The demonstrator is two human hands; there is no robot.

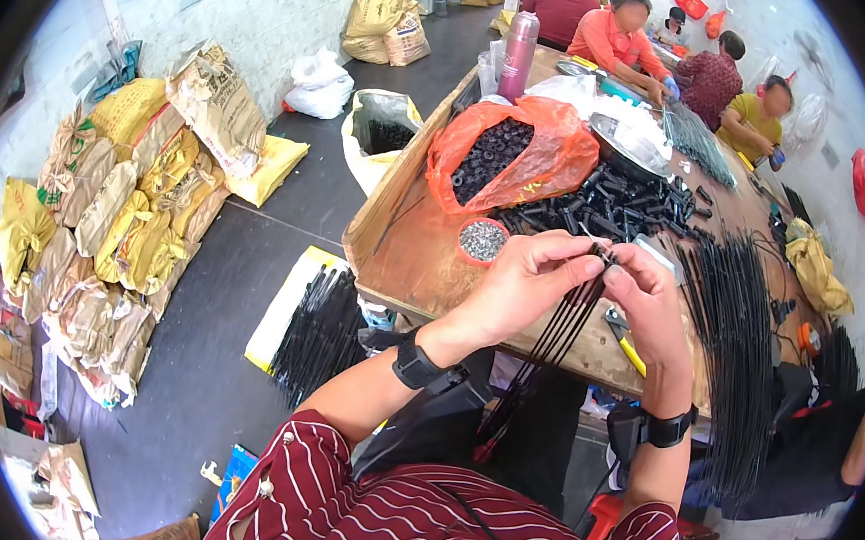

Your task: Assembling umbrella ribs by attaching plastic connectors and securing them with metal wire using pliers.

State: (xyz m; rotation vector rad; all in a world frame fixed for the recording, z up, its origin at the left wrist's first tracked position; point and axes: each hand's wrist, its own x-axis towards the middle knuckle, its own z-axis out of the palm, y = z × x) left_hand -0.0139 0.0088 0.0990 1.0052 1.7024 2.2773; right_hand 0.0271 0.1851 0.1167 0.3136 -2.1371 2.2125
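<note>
Over the table's near edge, my left hand (532,282) and my right hand (648,297) meet with fingertips pinched together. Several thin black rods (555,341) hang down from between them toward my lap, their upper ends at my fingers. A small dark fitting (602,253) shows at the rod tops, partly hidden by both thumbs. My left fingers close on the rod ends; the right ones pinch the fitting. Beyond them lies a pile of black plastic parts (623,203). Left of that pile is a round tub of small metal pieces (482,240).
An orange-red bag (561,154) of black rings and a pink bottle (519,55) stand on the wooden table (403,258). Yellow-handled pliers (629,352) lie near my right wrist. Long black rods (733,341) overhang the right side. Stacked sacks (147,190) line the left; several people sit beyond.
</note>
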